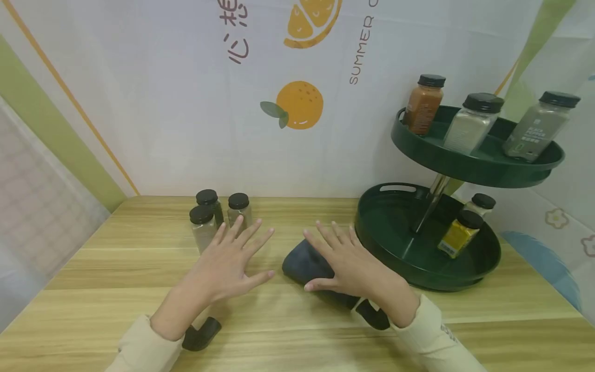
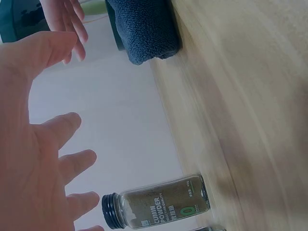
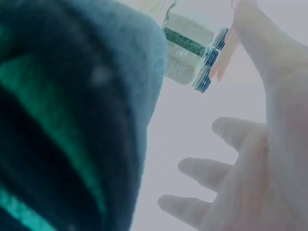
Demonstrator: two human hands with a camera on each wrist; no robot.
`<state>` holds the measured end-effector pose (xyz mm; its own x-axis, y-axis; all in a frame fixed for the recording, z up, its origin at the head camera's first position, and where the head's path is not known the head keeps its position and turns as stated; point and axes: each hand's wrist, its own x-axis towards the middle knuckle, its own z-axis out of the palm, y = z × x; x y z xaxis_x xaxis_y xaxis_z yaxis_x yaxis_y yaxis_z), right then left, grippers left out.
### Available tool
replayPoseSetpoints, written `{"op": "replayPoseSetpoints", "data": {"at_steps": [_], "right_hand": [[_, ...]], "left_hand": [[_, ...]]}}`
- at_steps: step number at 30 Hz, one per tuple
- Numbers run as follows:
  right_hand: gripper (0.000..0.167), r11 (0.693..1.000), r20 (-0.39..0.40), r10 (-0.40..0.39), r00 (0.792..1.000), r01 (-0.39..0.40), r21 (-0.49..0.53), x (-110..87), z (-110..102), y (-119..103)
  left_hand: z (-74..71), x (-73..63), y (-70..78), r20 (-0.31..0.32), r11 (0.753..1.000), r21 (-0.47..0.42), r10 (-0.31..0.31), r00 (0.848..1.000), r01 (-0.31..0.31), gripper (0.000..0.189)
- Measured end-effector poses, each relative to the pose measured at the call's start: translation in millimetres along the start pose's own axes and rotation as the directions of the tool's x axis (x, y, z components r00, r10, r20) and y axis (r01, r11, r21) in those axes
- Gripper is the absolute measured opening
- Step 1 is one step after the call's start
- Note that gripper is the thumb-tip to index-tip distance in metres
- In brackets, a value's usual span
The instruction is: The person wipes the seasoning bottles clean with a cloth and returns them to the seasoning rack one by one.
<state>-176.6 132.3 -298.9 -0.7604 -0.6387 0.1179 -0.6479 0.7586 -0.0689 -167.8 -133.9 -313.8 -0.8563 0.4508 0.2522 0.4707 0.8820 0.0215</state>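
My left hand [image 1: 228,263] is held over the table with its fingers spread, holding nothing. Just beyond its fingertips stand several spice jars with black lids, among them a front jar [image 1: 203,230] and a right one [image 1: 239,206]. In the left wrist view one jar [image 2: 163,204] reads cumin powder. My right hand [image 1: 350,263], fingers also spread, hovers above a folded dark blue towel [image 1: 302,262] and hides part of it. The towel [image 3: 110,72] fills the left side of the right wrist view. Neither hand grips anything.
A dark green two-tier round rack stands at the right, with an upper tray [image 1: 469,163] and a lower tray [image 1: 381,248]. Above sit an orange-brown jar [image 1: 423,106], a pale jar [image 1: 471,126] and a black pepper jar [image 1: 536,129]. A yellow-labelled jar [image 1: 460,235] leans below.
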Motion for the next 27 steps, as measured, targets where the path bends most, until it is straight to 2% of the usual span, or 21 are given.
{"op": "replayPoseSetpoints", "data": {"at_steps": [7, 11, 16, 19, 22, 27], "right_hand": [[0.093, 1.0, 0.023, -0.018, 1.0, 0.019, -0.023, -0.6, 2, -5], [0.092, 0.999, 0.096, 0.045, 0.994, -0.047, 0.017, -0.1, 6, -9], [0.092, 0.984, 0.245, 0.156, 0.957, -0.172, 0.048, 0.6, 14, -13], [0.093, 0.979, 0.288, 0.178, 0.941, -0.199, 0.043, 0.9, 19, -14], [0.091, 0.981, 0.273, 0.176, 0.946, -0.192, 0.03, 2.4, 24, -13], [0.082, 0.987, 0.184, 0.159, 0.97, -0.156, -0.03, 7.3, 32, -11]], "left_hand": [[0.2, -1.1, -0.9, -0.029, 1.0, 0.007, 0.008, 1.0, -0.008, 0.075], [0.0, -0.4, -1.8, -0.049, 1.0, 0.012, 0.016, 0.999, -0.016, 0.076], [-0.6, 0.1, -2.5, -0.06, 1.0, 0.007, 0.021, 0.998, -0.02, 0.075], [0.1, 0.5, -3.0, -0.082, 1.0, 0.007, 0.023, 0.996, -0.023, 0.074], [0.9, 0.7, -3.3, -0.104, 1.0, -0.001, 0.023, 0.994, -0.023, 0.073], [-0.5, 1.2, -2.4, -0.139, 1.0, -0.001, 0.022, 0.99, -0.022, 0.067]]}}
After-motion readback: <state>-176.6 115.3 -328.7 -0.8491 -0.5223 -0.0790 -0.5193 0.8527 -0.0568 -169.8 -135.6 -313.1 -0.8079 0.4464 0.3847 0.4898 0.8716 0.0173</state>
